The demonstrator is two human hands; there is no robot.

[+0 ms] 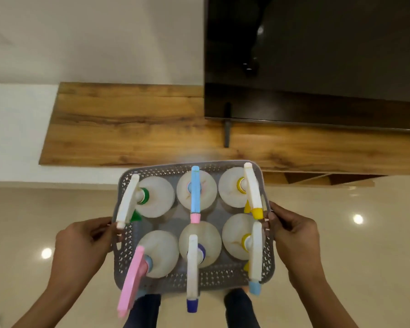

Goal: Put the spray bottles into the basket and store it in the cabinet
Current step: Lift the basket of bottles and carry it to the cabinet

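While held level above glossy beige floor (pixel 57 209), grey perforated basket (pixel 194 284) clear of all furniture; open floor to left, right and ahead up to wood-grain cabinet (pixel 128 129). Far rim of basket near cabinet's lower front edge in the view, apparently not touching. Open compartments of cabinet (pixel 329 178) visible low right, just beyond basket's far right corner. Dark glossy panel (pixel 317 55) above cabinet top at right, white wall (pixel 92 36) at left.

Left hand (pixel 85 242) clenched on basket's left rim, fingers curled at the edge. Right hand (pixel 294 233) clenched on right rim likewise. Legs in dark trousers (pixel 142 308) below basket.

Six spray bottles upright inside basket, two rows of three, bodies translucent white, round, close-packed. Far row: white-headed bottle with green collar (pixel 156 197), blue-headed bottle with pink nozzle (pixel 195 192), white-headed bottle with yellow collar and nozzle (pixel 232 190). Near row: pink-headed bottle (pixel 159 254), white-headed bottle with dark blue nozzle (pixel 199 245), white-headed bottle with light blue nozzle (pixel 237 237). Several trigger heads overhanging basket rim, near side especially.

Basket: plastic, rectangular, rounded corners, lattice-pierced walls. Floor: polished, ceiling lights reflected as bright spots. Cabinet: matte brown laminate, knotty grain. Near-row heads motion-blurred; fine detail uncertain.
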